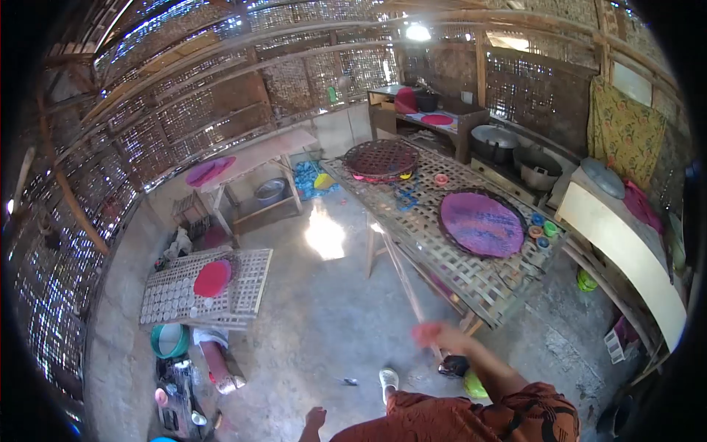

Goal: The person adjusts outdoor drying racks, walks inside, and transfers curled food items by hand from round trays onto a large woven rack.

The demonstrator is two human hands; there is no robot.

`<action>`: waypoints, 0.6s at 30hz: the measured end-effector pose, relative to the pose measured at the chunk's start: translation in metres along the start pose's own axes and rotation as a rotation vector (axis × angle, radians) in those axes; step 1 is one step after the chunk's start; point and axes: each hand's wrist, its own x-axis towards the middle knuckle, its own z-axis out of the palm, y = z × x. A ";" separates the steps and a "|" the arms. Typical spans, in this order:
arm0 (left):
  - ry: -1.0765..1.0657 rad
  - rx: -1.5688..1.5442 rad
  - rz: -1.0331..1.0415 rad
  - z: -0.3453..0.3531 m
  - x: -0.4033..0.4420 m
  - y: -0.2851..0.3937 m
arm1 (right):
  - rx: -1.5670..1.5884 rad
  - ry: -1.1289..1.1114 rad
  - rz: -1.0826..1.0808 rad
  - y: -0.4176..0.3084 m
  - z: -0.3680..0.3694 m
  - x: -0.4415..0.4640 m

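Observation:
My right hand (434, 335) is stretched out over the floor beside the near edge of the woven bamboo table (412, 221). It is smeared by motion, so its fingers cannot be made out. Low in the view, my left hand (315, 418) hangs above the concrete floor with its fingers curled; what it holds, if anything, is too small to tell. A round tray with a purple and blue sheet (482, 223) lies on the bamboo table, with small colored cups (543, 241) at its right. A dark red woven tray (381, 159) sits farther back.
At left, a low slatted rack (250, 283) bears a red round piece (212, 278) and several small pale discs. Below it are a teal basin (169, 340) and utensils. Large pots (536, 168) stand at the back right. A long table (272, 147) stands along the back wall.

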 end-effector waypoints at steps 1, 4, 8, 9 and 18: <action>-0.285 0.534 0.274 -0.006 0.039 -0.004 | 0.032 0.042 -0.028 -0.026 -0.023 0.045; -0.396 0.310 -0.108 -0.035 0.089 -0.002 | 0.180 0.383 -0.068 -0.119 -0.070 0.160; -0.371 0.178 -0.213 -0.081 0.210 0.019 | 0.359 0.548 -0.108 -0.166 -0.174 0.334; -0.356 0.154 -0.213 -0.091 0.244 0.021 | 0.367 0.554 -0.116 -0.177 -0.190 0.374; -0.349 0.089 -0.164 -0.196 0.529 0.004 | 0.570 1.065 -0.225 -0.134 -0.343 0.643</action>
